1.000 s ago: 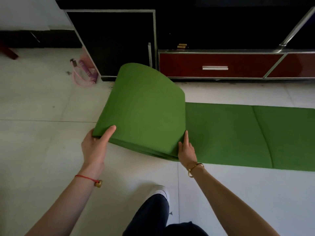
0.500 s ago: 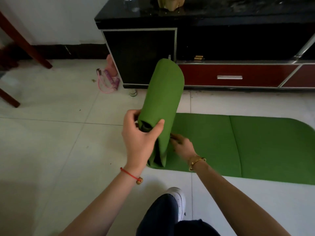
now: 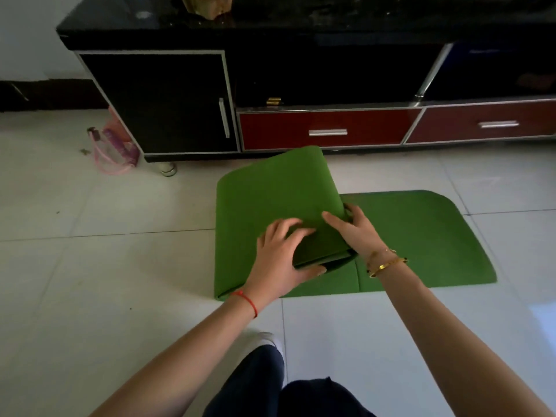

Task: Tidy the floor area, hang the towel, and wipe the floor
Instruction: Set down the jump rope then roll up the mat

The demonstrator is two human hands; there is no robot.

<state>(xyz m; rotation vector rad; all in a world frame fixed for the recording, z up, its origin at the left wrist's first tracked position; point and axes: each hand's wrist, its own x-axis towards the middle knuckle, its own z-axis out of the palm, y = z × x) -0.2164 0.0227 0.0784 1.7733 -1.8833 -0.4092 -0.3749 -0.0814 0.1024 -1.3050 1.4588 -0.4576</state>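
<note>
1. White floor tiles [image 3: 90, 266] run up to a black cabinet [image 3: 168, 103] with red drawers.
2. My left hand [image 3: 279, 260] grips the near edge of the folded stack of the green mat [image 3: 421, 236], fingers curled on top, thumb underneath.
3. My right hand [image 3: 358, 233] clasps the stack's right side.
4. Flat mat lies right of my fingers; a pink skipping rope [image 3: 117, 152] sits far left.

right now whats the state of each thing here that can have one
green foam mat: partly folded, right end flat on the floor
left hand: grip on the folded mat's near edge
right hand: holding the folded mat's right side
black cabinet door: closed
two red drawers: closed
pink skipping rope: lying loose on the floor beside the cabinet
</note>
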